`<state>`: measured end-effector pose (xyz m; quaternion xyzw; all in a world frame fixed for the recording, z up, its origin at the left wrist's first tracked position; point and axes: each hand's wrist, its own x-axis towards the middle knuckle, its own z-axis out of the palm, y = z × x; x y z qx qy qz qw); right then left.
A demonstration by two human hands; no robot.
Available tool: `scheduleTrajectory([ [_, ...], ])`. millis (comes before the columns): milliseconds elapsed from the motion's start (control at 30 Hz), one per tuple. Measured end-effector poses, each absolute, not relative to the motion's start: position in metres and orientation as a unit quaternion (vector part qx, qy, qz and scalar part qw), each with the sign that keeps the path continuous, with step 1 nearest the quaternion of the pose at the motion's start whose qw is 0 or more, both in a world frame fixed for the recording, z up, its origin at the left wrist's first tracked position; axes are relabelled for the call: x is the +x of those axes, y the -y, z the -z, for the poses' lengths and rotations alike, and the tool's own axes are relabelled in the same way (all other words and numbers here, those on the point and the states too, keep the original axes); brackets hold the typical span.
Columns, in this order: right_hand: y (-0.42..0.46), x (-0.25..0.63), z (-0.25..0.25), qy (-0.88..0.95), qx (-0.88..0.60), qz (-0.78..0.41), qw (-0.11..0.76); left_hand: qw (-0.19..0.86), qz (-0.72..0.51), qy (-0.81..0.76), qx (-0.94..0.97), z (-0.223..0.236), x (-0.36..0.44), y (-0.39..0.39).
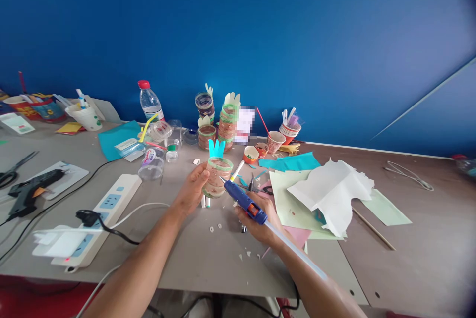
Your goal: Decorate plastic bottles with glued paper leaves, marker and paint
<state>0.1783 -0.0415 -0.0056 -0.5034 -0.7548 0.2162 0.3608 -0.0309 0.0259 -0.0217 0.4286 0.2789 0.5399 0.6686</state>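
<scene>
My left hand (193, 186) is closed around the side of a small clear jar (217, 179) with a green rim and a brownish wrap. A turquoise paper cutout (216, 148) with finger-like points stands up at the jar's far rim. My right hand (262, 216) grips a blue glue gun (243, 200), its nozzle pointing at the jar's right side; whether the tip touches cannot be made out. A long clear glue stick (297, 251) sticks out of the gun's back end. Behind the jar stand similar decorated jars (227, 125), some with pale paper cutouts.
At left lie a power strip (111, 204) with plugs and cables, a black glue gun (31, 191) and scissors (15, 169). A water bottle (150, 100) stands by the blue wall. Paper sheets (330, 189), a wooden stick (374, 229) and paper cups (275, 140) are to the right.
</scene>
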Motion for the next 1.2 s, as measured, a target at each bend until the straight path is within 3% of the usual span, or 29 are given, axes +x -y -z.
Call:
scheduleTrajectory([
  [733,0.0396,0.1783,0.0104,0.773,-0.498,-0.136,0.370,0.648,-0.558,-0.299,0.424,0.0211,-0.0327,-0.0270],
  [1200,0.0389,0.1773,0.0094,0.764,-0.497,-0.173,0.374,0.655,-0.563,-0.290,0.413,0.0239,-0.0347,-0.0302],
])
